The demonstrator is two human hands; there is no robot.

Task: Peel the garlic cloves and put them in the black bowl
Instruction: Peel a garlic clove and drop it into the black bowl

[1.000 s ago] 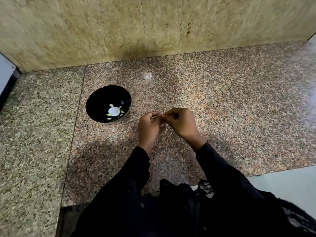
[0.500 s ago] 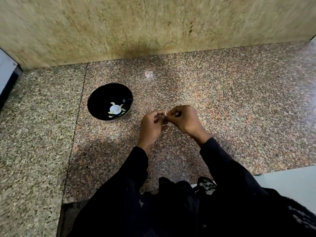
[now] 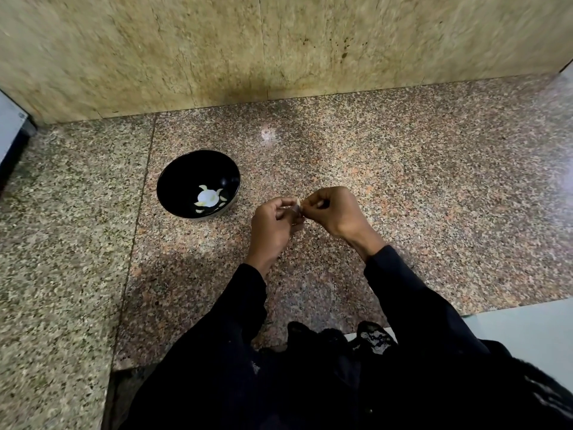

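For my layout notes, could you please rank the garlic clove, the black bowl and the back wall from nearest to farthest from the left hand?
1. Garlic clove, pinched at the fingertips of the left hand.
2. Black bowl, to its left.
3. Back wall, beyond.

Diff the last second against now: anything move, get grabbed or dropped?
Little. Both hands, left hand and right hand, keep pinching the garlic clove between their fingertips above the granite counter; nothing grabbed or dropped. The black bowl and the pale pieces in it stayed put. Small frame shifts look like head-camera motion.
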